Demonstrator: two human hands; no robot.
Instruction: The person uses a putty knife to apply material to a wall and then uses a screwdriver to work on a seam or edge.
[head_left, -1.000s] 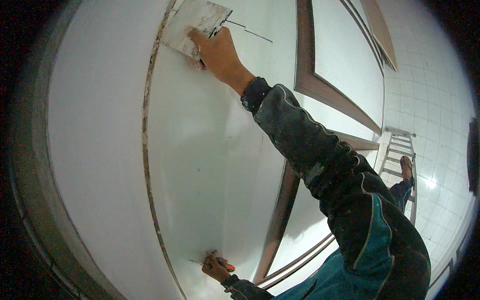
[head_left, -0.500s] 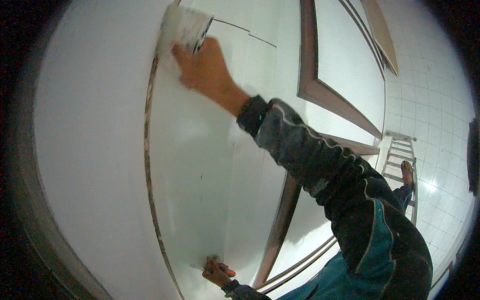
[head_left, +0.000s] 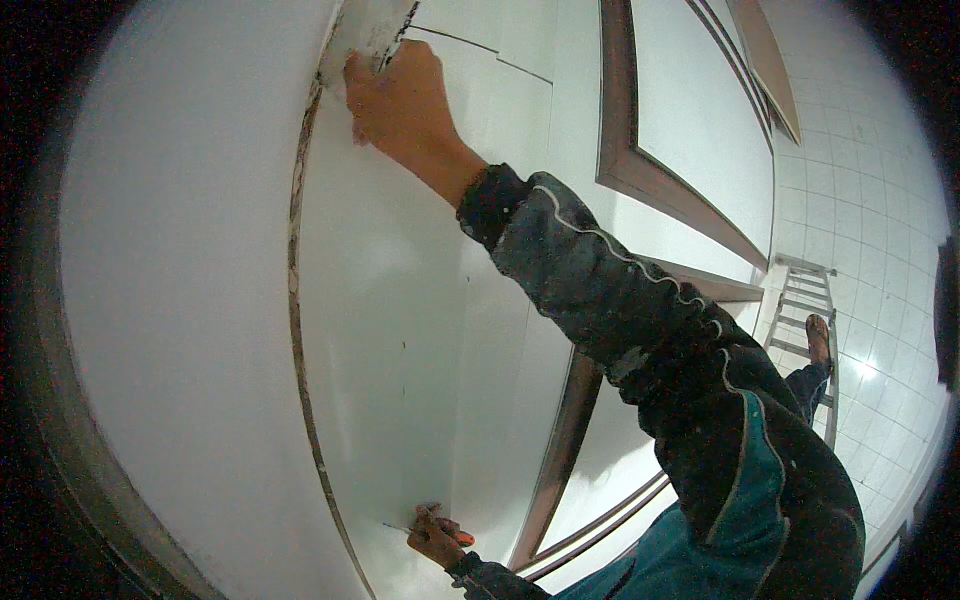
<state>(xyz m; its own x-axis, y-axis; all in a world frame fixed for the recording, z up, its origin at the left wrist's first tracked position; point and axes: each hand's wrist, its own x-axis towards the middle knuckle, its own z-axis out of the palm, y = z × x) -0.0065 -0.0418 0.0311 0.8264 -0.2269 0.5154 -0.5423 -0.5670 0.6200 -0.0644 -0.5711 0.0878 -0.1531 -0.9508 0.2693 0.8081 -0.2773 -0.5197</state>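
My right hand (head_left: 410, 105) reaches to the top of the view, closed around a wide putty knife (head_left: 378, 28). The blade is smeared whitish and runs out of the upper edge, close against a pale panel (head_left: 390, 260). Beside it runs a rough brown gap (head_left: 296, 270) along the panel's left border. Low in the view, my left hand (head_left: 433, 540) is closed on a tool with an orange handle end (head_left: 464, 539). A thin blade (head_left: 396, 527) sticks out on its other side, seen nearly edge-on, so its shape is unclear.
Left of the gap is a plain whitish surface (head_left: 190, 290). Dark brown frames (head_left: 690, 215) edge white panels on the right. Farther right, a metal ladder (head_left: 800, 300) with a foot (head_left: 817, 340) on it stands before white tiles (head_left: 870, 230). A tan board (head_left: 765, 65) leans at the top right.
My right hand has moved up with the putty knife, so more of the blade leaves the view. My left hand has barely shifted and keeps its tool.
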